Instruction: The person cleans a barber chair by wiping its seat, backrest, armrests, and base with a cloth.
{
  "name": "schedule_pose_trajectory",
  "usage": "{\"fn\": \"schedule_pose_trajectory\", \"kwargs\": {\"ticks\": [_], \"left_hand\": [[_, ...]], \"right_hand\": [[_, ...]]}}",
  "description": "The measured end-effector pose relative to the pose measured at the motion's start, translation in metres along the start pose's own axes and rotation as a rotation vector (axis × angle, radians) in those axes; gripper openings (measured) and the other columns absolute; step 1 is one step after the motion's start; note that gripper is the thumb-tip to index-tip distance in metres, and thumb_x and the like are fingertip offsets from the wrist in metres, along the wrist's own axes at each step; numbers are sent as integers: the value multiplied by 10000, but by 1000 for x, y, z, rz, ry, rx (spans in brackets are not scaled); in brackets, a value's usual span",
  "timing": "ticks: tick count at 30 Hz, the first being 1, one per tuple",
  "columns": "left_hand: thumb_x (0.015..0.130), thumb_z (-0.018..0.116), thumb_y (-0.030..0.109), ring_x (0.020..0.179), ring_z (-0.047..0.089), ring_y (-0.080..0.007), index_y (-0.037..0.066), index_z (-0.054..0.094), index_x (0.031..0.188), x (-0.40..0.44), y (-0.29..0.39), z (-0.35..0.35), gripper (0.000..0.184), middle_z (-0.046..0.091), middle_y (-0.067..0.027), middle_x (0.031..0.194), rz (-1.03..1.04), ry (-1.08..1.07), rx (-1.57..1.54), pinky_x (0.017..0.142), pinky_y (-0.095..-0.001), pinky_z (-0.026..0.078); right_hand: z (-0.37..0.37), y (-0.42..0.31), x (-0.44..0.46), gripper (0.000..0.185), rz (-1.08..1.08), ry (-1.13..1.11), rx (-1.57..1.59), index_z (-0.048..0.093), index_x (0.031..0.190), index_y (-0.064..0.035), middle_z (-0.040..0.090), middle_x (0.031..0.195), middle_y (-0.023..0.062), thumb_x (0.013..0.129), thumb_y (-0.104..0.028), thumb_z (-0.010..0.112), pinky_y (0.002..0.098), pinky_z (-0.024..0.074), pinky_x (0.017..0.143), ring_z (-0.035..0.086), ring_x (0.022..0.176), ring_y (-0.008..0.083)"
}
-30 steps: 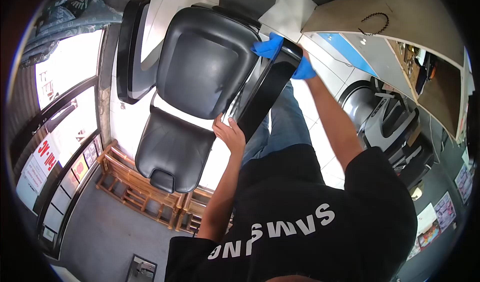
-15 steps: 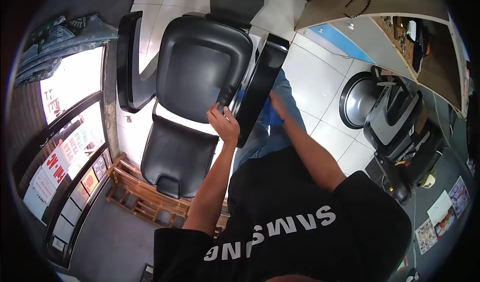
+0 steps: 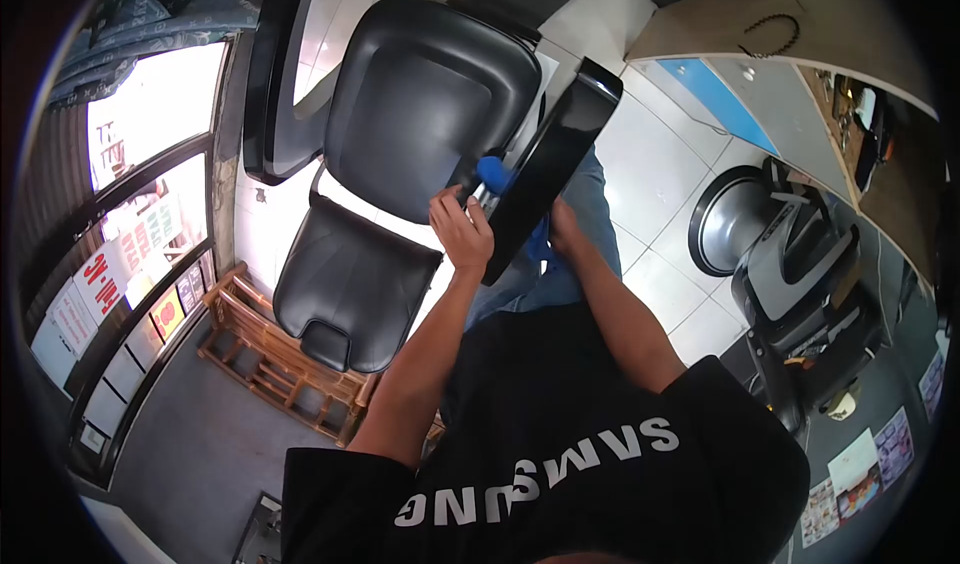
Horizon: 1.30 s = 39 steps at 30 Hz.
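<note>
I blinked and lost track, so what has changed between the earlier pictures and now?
Since the earliest picture, the right hand and blue cloth have moved from the far end of the armrest toward its near end, closer to the body. No letting go is visible. The left hand stays by the edge of the large black cushion.

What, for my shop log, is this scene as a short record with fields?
Main furniture: black chair with armrest
Left hand: at the armrest's inner side, nothing visibly held
Right hand: at the armrest's outer side, partly hidden
Cloth: blue, showing on both sides of the armrest
Other furniture: wooden bench, second chair
Countertop: headband
</note>
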State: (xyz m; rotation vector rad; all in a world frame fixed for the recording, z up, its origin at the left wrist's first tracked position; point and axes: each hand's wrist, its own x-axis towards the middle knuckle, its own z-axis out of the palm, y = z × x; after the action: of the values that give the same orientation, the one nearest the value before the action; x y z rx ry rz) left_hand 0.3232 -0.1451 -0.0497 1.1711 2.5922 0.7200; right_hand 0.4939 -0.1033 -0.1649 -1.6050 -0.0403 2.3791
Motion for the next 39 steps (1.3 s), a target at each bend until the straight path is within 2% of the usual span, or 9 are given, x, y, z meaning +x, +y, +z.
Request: {"fn": "schedule_pose_trajectory", "kwargs": {"ticks": [3, 8, 9, 10, 13, 21, 25, 31, 39], "left_hand": [[1016, 517, 191, 1116, 547, -423, -36, 565, 1167, -7, 2, -6, 276, 555, -224, 1158, -37, -49, -9, 987, -494, 408], [1009, 520, 183, 1145, 539, -411, -34, 564, 1195, -9, -2, -2, 289, 546, -217, 1187, -33, -39, -24, 1006, -490, 398], [1009, 521, 184, 1149, 537, -411, -33, 563, 1197, -9, -3, -1, 290, 546, -216, 1191, -39, -40, -24, 1007, -490, 398], [1009, 521, 186, 1152, 536, -410, -32, 562, 1200, -8, -3, -1, 292, 545, -216, 1195, -44, -40, -23, 1008, -490, 397], [1009, 523, 192, 1160, 532, -409, -29, 559, 1210, -7, -1, -1, 301, 544, -213, 1205, -55, -39, -24, 1008, -490, 397], [1006, 528, 205, 1172, 531, -407, -26, 554, 1227, -10, -4, -1, 321, 546, -209, 1216, -85, -54, -6, 1007, -492, 397], [998, 530, 198, 1184, 524, -414, -31, 549, 1232, -12, 1, -5, 328, 541, -219, 1238, -101, -74, -14, 1014, -502, 393], [994, 523, 184, 1184, 518, -426, -46, 537, 1240, -9, 0, -1, 337, 531, -237, 1241, -97, -85, -19, 1015, -506, 395], [988, 533, 184, 1156, 529, -418, -37, 549, 1230, -9, 0, -3, 328, 537, -227, 1221, -63, -82, -8, 995, -501, 407]], "right_hand": [[-10, -20, 12, 670, 117, -70, 22, 526, 1468, -49, 599, 1442, 115, 1034, -558, 545, 436, 491, 1079, 603, 1264, 253], [-59, -75, 89, 551, -106, 19, 37, 590, 1381, -75, 682, 1283, 80, 1013, -483, 633, 391, 547, 997, 666, 1154, 211], [-61, -87, 107, 524, -319, -79, -38, 596, 1376, -70, 683, 1276, 77, 1015, -447, 643, 378, 539, 1003, 664, 1147, 206], [-72, -106, 133, 443, -276, -173, -193, 602, 1368, -74, 642, 1344, 78, 1037, -367, 622, 343, 497, 1039, 616, 1229, 204], [-14, -129, 137, 437, -286, -270, -112, 601, 1367, -70, 646, 1332, 80, 1038, -357, 616, 348, 501, 1032, 620, 1220, 207], [15, -45, 80, 421, -32, -125, -200, 599, 1364, -62, 657, 1300, 87, 1040, -331, 600, 363, 511, 1015, 631, 1196, 214], [-1, -77, 94, 414, -66, -122, -130, 598, 1363, -58, 663, 1284, 90, 1041, -318, 591, 370, 516, 1006, 637, 1183, 217], [4, -151, 147, 403, -255, -271, -114, 596, 1360, -51, 671, 1260, 95, 1042, -298, 579, 381, 523, 992, 645, 1165, 222], [22, -104, 102, 389, -105, -246, -240, 594, 1358, -43, 682, 1228, 101, 1044, -271, 563, 395, 533, 975, 656, 1141, 229]]}}
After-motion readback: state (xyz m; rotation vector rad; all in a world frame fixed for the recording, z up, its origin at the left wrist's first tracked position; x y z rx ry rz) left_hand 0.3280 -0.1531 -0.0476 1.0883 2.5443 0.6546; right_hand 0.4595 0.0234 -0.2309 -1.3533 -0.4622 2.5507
